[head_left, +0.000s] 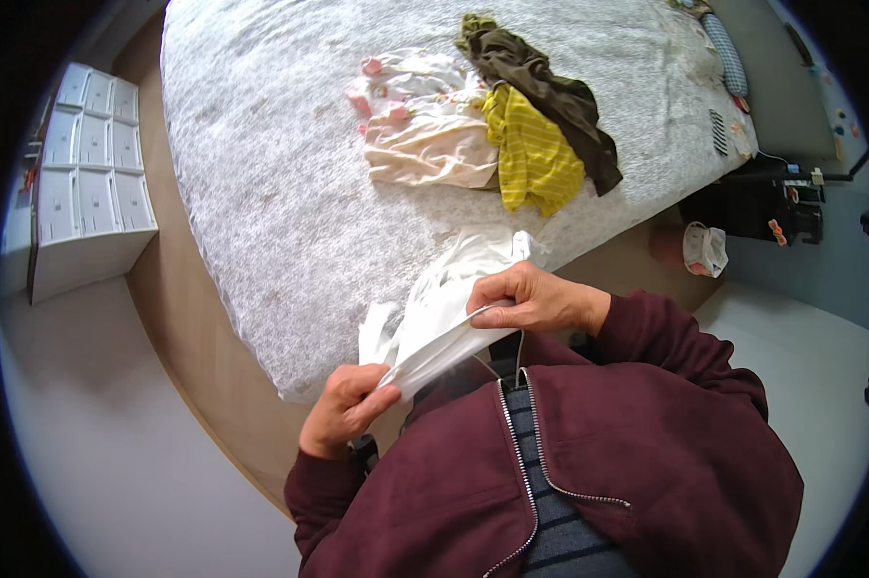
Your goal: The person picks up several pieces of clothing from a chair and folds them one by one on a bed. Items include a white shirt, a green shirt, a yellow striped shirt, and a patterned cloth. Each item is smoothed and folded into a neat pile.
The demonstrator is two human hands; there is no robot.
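Observation:
A white garment (444,289) lies partly on the bed's near edge, its near hem lifted and pulled straight between my hands. My left hand (346,405) pinches one end of that hem, thumb and fingers closed on the cloth. At the other end my right hand (531,297) grips the edge between thumb and bent fingers. Farther up the bed rests a loose group of clothes: a pale pink garment (429,149), a yellow striped garment (535,154) and a dark brown garment (540,77) partly over the yellow one.
The bed (261,193) has a grey-white fuzzy cover. White drawer units (92,164) stand left beyond a strip of wooden floor (179,289). At the right are a small bin with a white liner (706,250), a dark bedside stand (742,207) and a checked pillow (725,53).

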